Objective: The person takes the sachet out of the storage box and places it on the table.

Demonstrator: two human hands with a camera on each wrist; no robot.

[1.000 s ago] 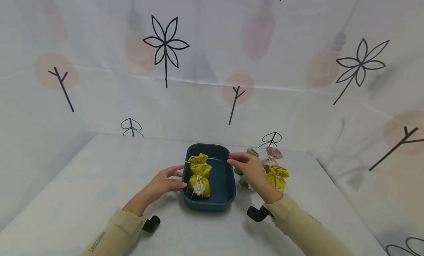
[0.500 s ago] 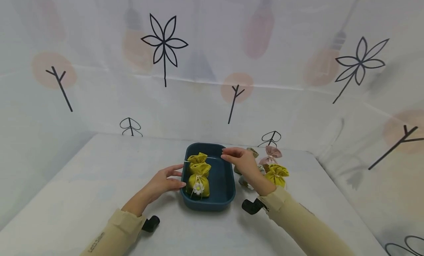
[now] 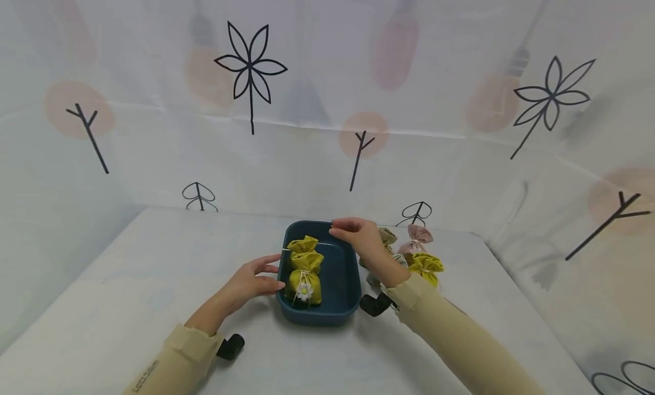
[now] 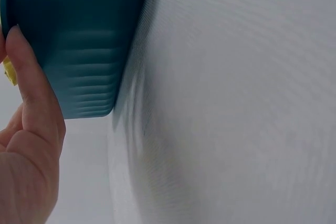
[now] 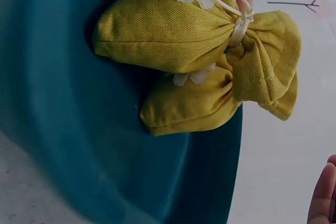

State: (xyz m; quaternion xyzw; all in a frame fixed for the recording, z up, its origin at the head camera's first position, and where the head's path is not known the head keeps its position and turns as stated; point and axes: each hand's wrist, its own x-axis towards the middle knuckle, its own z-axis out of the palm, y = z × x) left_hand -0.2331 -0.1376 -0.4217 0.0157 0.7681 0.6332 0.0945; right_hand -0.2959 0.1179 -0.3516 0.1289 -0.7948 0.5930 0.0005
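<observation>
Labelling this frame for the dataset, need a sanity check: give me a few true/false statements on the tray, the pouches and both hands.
1. Two mustard-yellow cloth pouches stand in the dark teal plastic tray. True.
2. The left hand touches the tray's left side. True; its fingertips lie against the outer wall.
3. The right hand holds a pink pouch. False; no pouch is in it, and it hovers over the tray's far end.
4. The tray is packed full. False; its right half is bare.
5. More pouches lie on the white table to the right of the tray, among them a yellow pouch and a pink pouch. True.
</observation>
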